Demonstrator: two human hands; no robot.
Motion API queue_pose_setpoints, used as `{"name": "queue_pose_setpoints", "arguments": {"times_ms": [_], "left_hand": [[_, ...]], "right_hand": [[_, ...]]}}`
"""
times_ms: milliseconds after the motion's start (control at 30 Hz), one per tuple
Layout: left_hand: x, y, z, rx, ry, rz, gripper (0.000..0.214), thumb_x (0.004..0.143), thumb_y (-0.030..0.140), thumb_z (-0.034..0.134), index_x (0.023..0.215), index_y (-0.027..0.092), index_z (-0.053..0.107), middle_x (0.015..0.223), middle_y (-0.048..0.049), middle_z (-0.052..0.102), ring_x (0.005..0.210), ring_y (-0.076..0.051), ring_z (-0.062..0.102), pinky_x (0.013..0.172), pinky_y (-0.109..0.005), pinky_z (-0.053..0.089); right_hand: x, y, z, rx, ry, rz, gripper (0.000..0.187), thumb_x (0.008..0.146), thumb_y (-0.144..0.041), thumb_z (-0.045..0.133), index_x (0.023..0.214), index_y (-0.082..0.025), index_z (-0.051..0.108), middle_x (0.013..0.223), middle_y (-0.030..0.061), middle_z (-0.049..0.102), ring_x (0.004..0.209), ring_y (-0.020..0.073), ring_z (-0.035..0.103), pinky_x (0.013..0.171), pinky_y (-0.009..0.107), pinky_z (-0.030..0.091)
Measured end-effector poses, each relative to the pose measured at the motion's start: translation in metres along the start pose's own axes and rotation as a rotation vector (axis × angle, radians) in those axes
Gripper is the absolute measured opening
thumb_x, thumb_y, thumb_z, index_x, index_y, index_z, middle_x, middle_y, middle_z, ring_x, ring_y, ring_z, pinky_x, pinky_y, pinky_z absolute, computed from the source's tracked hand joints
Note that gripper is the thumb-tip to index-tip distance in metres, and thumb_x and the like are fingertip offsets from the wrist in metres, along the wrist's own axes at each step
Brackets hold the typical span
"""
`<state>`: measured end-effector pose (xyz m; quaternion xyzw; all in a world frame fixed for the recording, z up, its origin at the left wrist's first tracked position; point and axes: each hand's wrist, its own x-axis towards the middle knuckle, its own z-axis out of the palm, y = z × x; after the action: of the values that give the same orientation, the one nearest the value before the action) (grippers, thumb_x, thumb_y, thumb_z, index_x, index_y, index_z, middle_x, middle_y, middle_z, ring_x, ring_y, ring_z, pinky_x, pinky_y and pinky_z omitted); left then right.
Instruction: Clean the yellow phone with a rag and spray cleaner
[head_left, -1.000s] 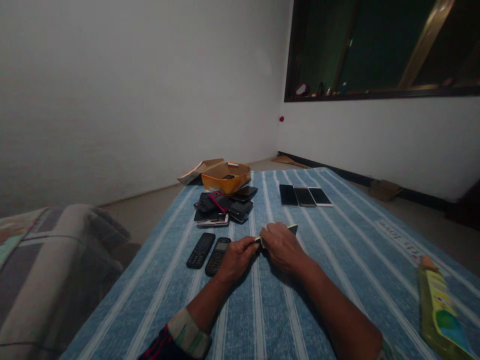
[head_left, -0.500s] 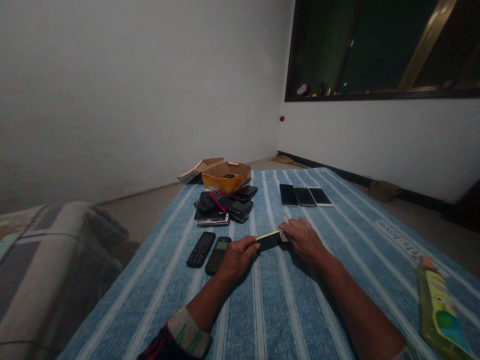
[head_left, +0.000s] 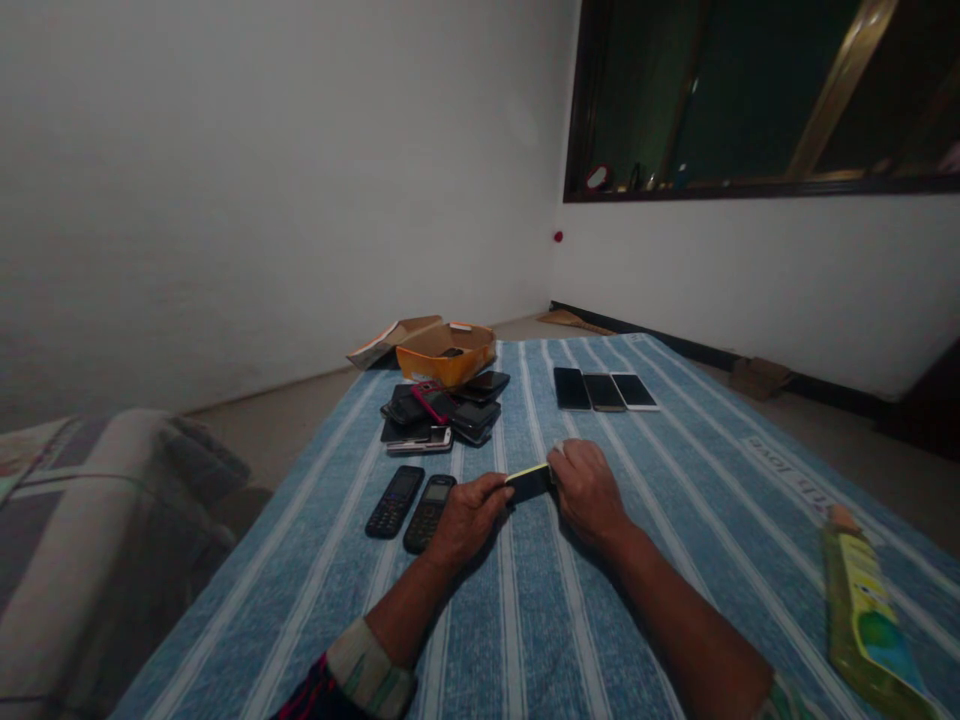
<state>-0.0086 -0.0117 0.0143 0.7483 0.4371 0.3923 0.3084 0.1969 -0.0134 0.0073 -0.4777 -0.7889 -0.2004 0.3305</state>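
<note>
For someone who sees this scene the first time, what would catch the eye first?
Probably the dark phone with a yellow-green edge, held near the centre between the left grip and right grip. Next, perhaps, the heap of phones beyond on the left, before an open orange box, and the yellow-green bottle at lower right.

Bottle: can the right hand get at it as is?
Probably, though the right hand is busy at the held phone; only cloth shows between that hand and the bottle.
</note>
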Motion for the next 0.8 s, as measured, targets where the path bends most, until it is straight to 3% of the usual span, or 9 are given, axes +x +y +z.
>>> {"name": "queue_pose_setpoints", "arguments": {"times_ms": [167, 433, 667, 800], "left_hand": [[0.0, 0.001, 0.001, 0.001, -0.002, -0.006, 0.027, 0.087, 0.035, 0.052, 0.083, 0.018, 0.072, 0.068, -0.001, 0.069, 0.065, -0.018, 0.064, 0.063, -0.026, 0.048], [-0.001, 0.0, 0.005, 0.002, -0.007, -0.017, 0.027, 0.087, 0.036, 0.051, 0.084, 0.02, 0.073, 0.071, -0.0007, 0.071, 0.068, -0.018, 0.066, 0.065, -0.025, 0.049], [0.0, 0.001, 0.004, 0.026, -0.006, -0.001, 0.025, 0.086, 0.034, 0.052, 0.085, 0.02, 0.073, 0.071, -0.0008, 0.072, 0.068, -0.018, 0.065, 0.066, -0.026, 0.049], [0.0, 0.002, 0.004, 0.031, 0.002, 0.002, 0.024, 0.087, 0.032, 0.052, 0.087, 0.02, 0.073, 0.071, -0.0005, 0.072, 0.067, -0.018, 0.065, 0.067, -0.026, 0.05]], "right_hand": [[0.004, -0.004, -0.005, 0.009, -0.019, 0.002, 0.021, 0.09, -0.007, 0.045, 0.092, -0.017, 0.064, 0.089, 0.0079, 0.059, 0.091, 0.024, 0.05, 0.101, 0.042, 0.031], [0.0, 0.01, -0.008, -0.049, -0.007, 0.166, 0.021, 0.085, -0.004, 0.048, 0.084, -0.016, 0.065, 0.084, 0.0076, 0.059, 0.088, 0.0241, 0.051, 0.101, 0.044, 0.031], [0.001, -0.021, 0.0, 0.043, -0.02, 0.009, 0.022, 0.091, -0.009, 0.046, 0.103, -0.015, 0.064, 0.101, 0.0127, 0.063, 0.106, 0.0279, 0.049, 0.107, 0.048, 0.027], [0.001, -0.013, 0.0, 0.032, -0.018, 0.028, 0.02, 0.09, -0.008, 0.048, 0.1, -0.015, 0.064, 0.097, 0.0116, 0.064, 0.106, 0.0276, 0.05, 0.108, 0.049, 0.025]]}}
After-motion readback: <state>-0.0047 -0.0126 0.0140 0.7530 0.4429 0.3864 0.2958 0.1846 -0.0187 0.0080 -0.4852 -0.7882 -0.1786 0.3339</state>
